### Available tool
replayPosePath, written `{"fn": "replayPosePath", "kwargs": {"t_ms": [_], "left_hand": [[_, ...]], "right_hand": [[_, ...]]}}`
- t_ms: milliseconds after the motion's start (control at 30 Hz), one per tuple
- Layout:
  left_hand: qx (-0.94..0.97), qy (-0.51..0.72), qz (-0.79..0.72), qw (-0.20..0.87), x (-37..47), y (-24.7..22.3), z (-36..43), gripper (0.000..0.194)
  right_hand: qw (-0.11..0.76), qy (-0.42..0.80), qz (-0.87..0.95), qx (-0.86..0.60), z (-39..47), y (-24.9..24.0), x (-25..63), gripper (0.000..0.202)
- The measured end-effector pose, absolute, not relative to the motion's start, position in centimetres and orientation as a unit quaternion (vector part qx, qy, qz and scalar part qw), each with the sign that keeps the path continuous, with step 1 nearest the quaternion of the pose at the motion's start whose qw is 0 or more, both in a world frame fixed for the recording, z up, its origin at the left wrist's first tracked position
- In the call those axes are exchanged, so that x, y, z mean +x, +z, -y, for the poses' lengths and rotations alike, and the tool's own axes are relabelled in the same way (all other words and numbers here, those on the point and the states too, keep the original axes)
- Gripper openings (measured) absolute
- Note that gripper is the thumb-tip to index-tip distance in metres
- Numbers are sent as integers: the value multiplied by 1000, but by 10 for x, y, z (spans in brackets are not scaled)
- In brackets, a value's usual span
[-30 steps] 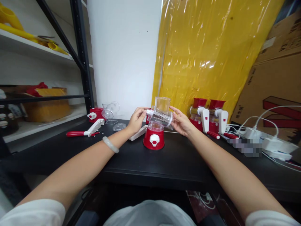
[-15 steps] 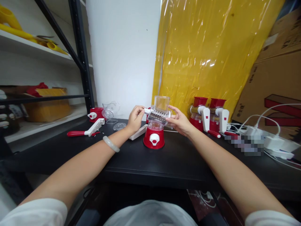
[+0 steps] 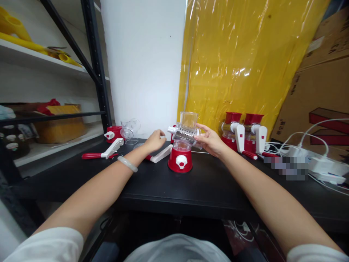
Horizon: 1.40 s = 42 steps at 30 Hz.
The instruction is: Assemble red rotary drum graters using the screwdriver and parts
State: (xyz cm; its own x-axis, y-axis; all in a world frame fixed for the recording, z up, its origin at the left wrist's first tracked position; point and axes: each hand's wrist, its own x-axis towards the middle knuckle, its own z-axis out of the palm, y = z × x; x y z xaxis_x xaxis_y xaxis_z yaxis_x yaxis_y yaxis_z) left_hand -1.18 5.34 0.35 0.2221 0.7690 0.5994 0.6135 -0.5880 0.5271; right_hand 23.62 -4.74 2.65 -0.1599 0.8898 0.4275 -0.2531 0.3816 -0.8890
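Note:
A rotary grater with a red base (image 3: 180,160) and a clear square hopper (image 3: 189,119) stands upright on the black table. Its perforated metal drum (image 3: 185,133) lies inside the clear housing, with a white tip poking out on the left. My right hand (image 3: 211,141) grips the right side of the housing. To the left of the grater, my left hand (image 3: 156,141) is off it, fingers curled together; whether they hold anything is too small to tell. Beneath and beside that hand rests a white crank handle (image 3: 162,154) with a red grip.
Another red base (image 3: 113,134) with clear parts and a red-and-white handle (image 3: 94,155) lie at the left. Two assembled graters (image 3: 231,127) stand at the right, near white cables and adapters (image 3: 317,164). Black-framed shelves rise at the left; a cardboard box leans at the right.
My left hand has let go of the drum's white tip and moved left and down, near the crank handle. My right hand has stayed on the housing.

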Motion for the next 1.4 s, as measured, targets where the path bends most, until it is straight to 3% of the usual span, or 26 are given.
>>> {"fn": "replayPosePath", "kwargs": {"t_ms": [133, 367, 467, 567, 733, 1067, 1400], "left_hand": [[848, 231, -475, 54, -11, -8, -52, 37], [854, 195, -482, 4, -6, -13, -45, 24], [841, 231, -489, 11, -14, 4, -43, 23], [810, 341, -477, -29, -21, 22, -42, 24], [781, 456, -426, -28, -22, 30, -41, 32], [812, 478, -334, 2, -14, 31, -22, 42], [823, 465, -324, -22, -12, 29, -19, 43]], "right_hand": [[594, 482, 583, -272, 43, 28, 245, 82], [586, 486, 585, -279, 41, 28, 251, 77], [593, 486, 581, -273, 41, 27, 250, 72], [601, 482, 579, -269, 40, 26, 248, 69], [617, 449, 585, -276, 39, 24, 243, 74], [667, 314, 602, -308, 62, 20, 209, 77], [666, 271, 610, -332, 69, 21, 205, 72]]}}
